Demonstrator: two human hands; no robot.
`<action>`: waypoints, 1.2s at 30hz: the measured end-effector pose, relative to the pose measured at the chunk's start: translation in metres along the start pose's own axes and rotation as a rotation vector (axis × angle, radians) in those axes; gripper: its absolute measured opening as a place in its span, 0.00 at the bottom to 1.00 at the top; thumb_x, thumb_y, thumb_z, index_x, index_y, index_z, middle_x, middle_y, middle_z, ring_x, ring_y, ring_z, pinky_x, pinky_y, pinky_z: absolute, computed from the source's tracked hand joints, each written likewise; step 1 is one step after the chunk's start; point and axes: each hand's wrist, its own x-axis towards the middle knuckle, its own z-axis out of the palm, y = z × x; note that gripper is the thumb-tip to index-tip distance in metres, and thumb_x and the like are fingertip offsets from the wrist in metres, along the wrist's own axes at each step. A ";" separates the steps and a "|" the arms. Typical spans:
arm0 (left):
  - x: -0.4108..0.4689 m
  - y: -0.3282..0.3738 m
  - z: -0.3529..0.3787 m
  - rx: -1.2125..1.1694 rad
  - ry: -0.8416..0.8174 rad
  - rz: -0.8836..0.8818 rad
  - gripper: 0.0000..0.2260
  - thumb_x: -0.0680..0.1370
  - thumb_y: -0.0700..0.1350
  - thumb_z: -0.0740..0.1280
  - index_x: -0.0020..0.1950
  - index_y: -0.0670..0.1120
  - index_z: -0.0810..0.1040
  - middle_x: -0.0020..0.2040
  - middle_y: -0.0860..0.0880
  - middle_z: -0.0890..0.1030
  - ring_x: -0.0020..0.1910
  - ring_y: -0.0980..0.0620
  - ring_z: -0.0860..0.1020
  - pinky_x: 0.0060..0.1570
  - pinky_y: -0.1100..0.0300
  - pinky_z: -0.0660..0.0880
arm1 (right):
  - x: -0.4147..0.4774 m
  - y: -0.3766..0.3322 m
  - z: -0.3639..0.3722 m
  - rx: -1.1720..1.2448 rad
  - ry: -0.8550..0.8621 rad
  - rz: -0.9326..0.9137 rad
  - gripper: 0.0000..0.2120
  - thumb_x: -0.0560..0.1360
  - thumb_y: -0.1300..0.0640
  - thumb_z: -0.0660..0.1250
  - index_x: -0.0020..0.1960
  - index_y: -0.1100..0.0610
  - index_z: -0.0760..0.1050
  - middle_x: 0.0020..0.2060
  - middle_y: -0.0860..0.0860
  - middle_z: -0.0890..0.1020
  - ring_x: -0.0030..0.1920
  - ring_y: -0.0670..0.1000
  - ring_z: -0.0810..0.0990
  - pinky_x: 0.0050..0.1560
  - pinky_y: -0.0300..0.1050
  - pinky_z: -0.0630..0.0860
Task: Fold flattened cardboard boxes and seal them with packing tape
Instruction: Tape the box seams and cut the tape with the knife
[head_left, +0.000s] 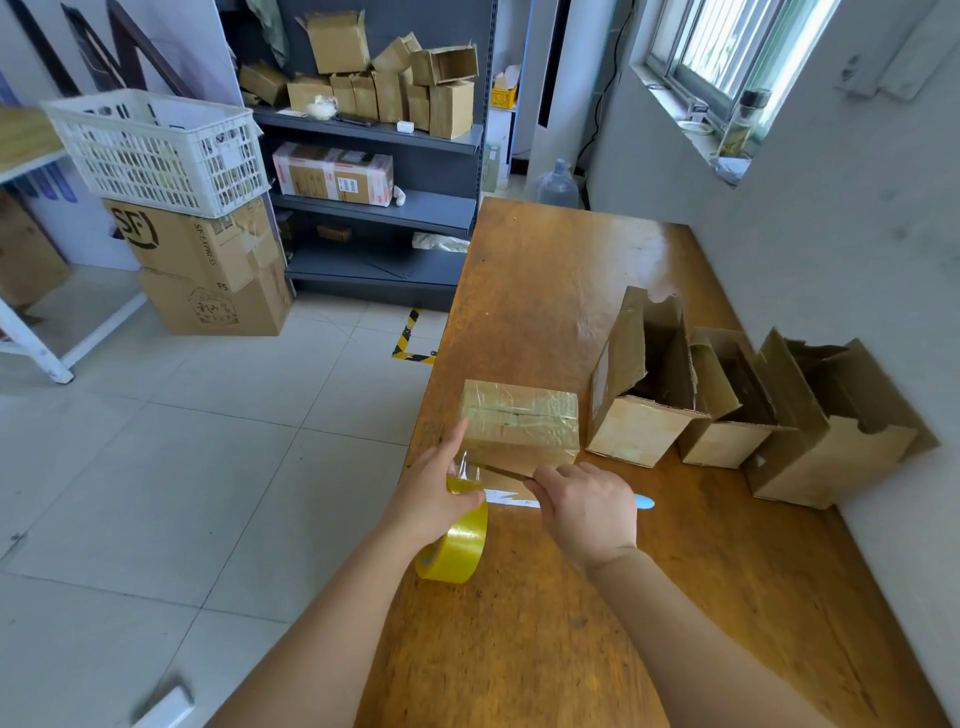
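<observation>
Gripping the yellow tape roll (457, 540) in the left hand (434, 493), thumb curled over the top of it, index finger stretched straight out to touch the near left corner of the small box (519, 421); drawing a clear strip of tape (467, 465) taut between roll and box. Clenching the right hand (589, 512) round a cutter (501, 472) — fingers curled tight on the handle, blue handle end (644, 502) poking out on the far side of the fist, thin blade angled left and meeting the stretched strip just in front of the box. Sitting closed near the left edge of the worn wooden desk (545, 291), that box, top seam covered in glossy tape. Lined up to its right along the wall: three open cardboard boxes (722, 441), flaps up, touching one another. Lying flat on the desk under the right hand — a white scrap (511, 499), kind unclear. Beyond the desk: grey shelving (374, 208) stacked with cartons; white plastic basket (156, 150) resting on two large brown boxes (208, 260) stacked on the tiled floor (208, 467).
</observation>
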 end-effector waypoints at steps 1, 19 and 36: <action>0.000 0.001 0.000 -0.001 -0.003 0.004 0.41 0.75 0.49 0.72 0.77 0.65 0.47 0.61 0.59 0.69 0.57 0.59 0.70 0.54 0.62 0.70 | 0.002 0.000 -0.001 -0.009 0.010 0.001 0.13 0.71 0.52 0.76 0.31 0.52 0.76 0.22 0.47 0.71 0.21 0.49 0.67 0.21 0.38 0.64; 0.001 0.004 -0.007 0.015 -0.030 0.024 0.42 0.74 0.46 0.73 0.77 0.64 0.49 0.51 0.56 0.73 0.48 0.59 0.73 0.48 0.64 0.71 | -0.015 -0.018 0.009 -0.126 -0.599 0.137 0.09 0.81 0.53 0.59 0.56 0.52 0.77 0.47 0.50 0.81 0.47 0.52 0.79 0.40 0.43 0.69; -0.001 -0.003 -0.001 0.002 -0.011 0.070 0.40 0.75 0.47 0.72 0.76 0.65 0.49 0.53 0.57 0.73 0.38 0.60 0.69 0.43 0.66 0.68 | 0.059 -0.034 0.019 0.237 0.037 0.012 0.23 0.62 0.52 0.81 0.54 0.56 0.81 0.56 0.54 0.83 0.60 0.58 0.80 0.55 0.55 0.78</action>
